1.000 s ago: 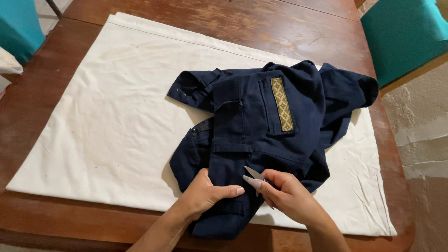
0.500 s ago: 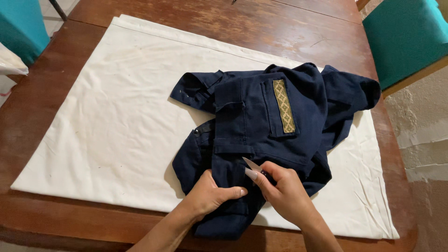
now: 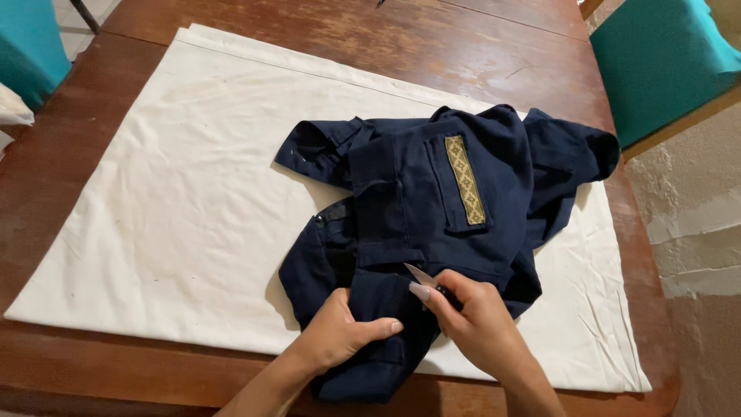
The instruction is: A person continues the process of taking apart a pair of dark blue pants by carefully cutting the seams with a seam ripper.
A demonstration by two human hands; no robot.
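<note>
A crumpled dark navy garment with a gold patterned strip on its pocket lies on a white cloth. My left hand presses down and pinches the garment's near edge. My right hand grips a small metal cutting tool, its pointed tip resting on the navy fabric just above my left thumb. The tool's handle is hidden inside my fingers.
The white cloth covers most of a worn brown wooden table. A teal cushioned chair stands at the far right, another teal seat at the far left. A pale tiled floor shows on the right.
My two hands have stayed on the garment's near edge, the tool's tip shifting slightly along the fabric. The garment has barely moved.
</note>
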